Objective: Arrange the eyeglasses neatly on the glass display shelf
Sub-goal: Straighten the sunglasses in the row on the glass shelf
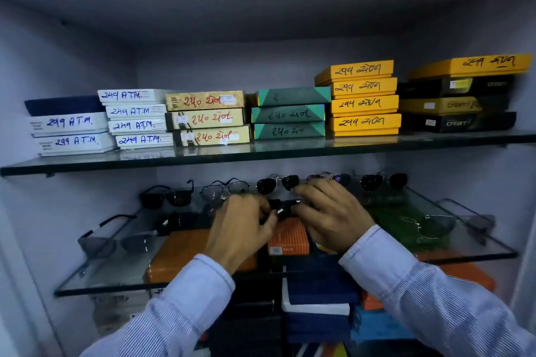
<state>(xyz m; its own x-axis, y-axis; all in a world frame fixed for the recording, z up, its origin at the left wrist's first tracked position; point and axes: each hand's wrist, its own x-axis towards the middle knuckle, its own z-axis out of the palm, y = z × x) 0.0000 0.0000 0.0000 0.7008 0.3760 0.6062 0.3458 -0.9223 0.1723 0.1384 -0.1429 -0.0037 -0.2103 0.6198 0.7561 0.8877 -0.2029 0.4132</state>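
Note:
Both my hands meet over the middle of the lower glass shelf (121, 272). My left hand (240, 229) and my right hand (327, 211) each grip an end of a pair of black-framed glasses (282, 207), mostly hidden by my fingers. Along the back of the shelf stand several pairs: black sunglasses (166, 195), a thin wire frame (224, 190), dark aviators (277, 182), a pair behind my right hand (330, 177) and dark round lenses (383, 181). Grey sunglasses (116, 238) lie at the front left and a metal-framed pair (435, 224) at the right.
The upper glass shelf (261, 153) carries stacks of labelled boxes: white (136, 119), beige (208, 119), green (290, 114), yellow (364, 103) and black (458, 104). Orange (179, 252), blue and black boxes show through and below the lower shelf. Cabinet walls close in both sides.

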